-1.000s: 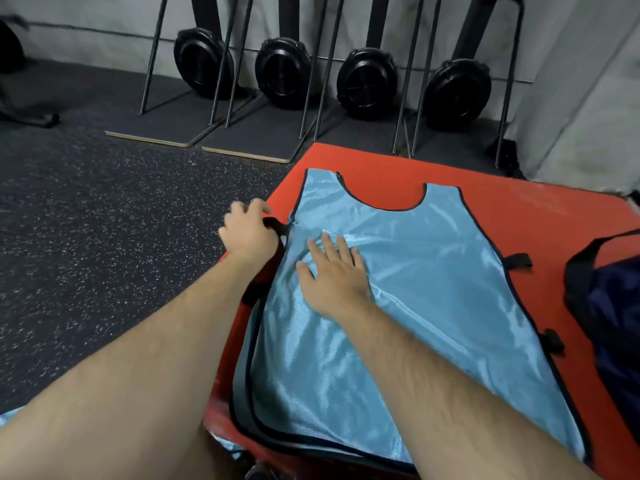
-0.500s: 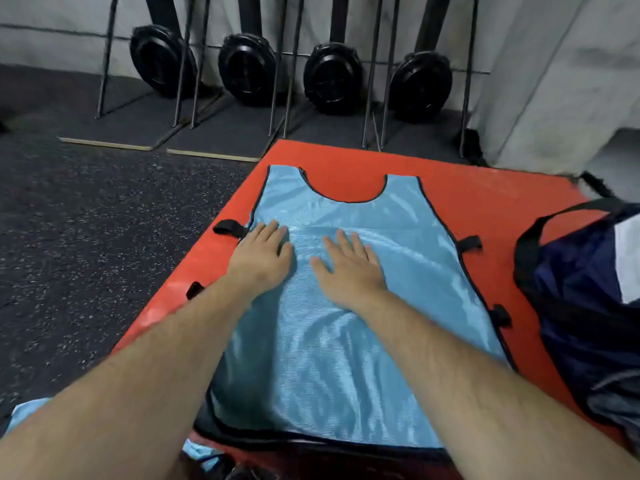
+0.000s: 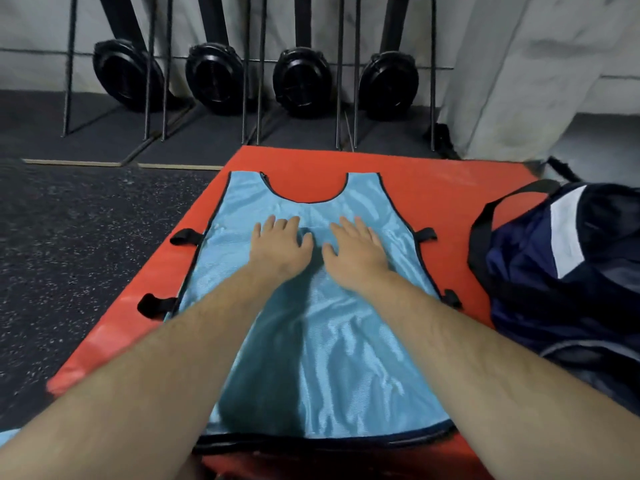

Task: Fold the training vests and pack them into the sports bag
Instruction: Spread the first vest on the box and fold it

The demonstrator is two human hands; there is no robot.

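Observation:
A light blue training vest (image 3: 329,358) with black trim lies spread flat on a red mat (image 3: 433,188), its neck hole pointing away from me. Black side straps stick out from both its edges. My left hand (image 3: 278,247) and my right hand (image 3: 356,251) rest palm down, side by side, on the vest's upper chest, with fingers straight. A navy sports bag (image 3: 561,282) with a white stripe and black handles sits on the mat's right side, close to the vest's right edge.
Several black weight plates (image 3: 301,81) lean in metal racks against the back wall. Dark speckled gym flooring (image 3: 76,258) lies left of the mat. A white wall corner (image 3: 512,81) stands at the back right. A scrap of blue fabric (image 3: 7,436) shows at the lower left.
My left hand let go of the vest's left strap and came to lie flat on the vest. Both hands have slid toward the middle and up toward the neck hole.

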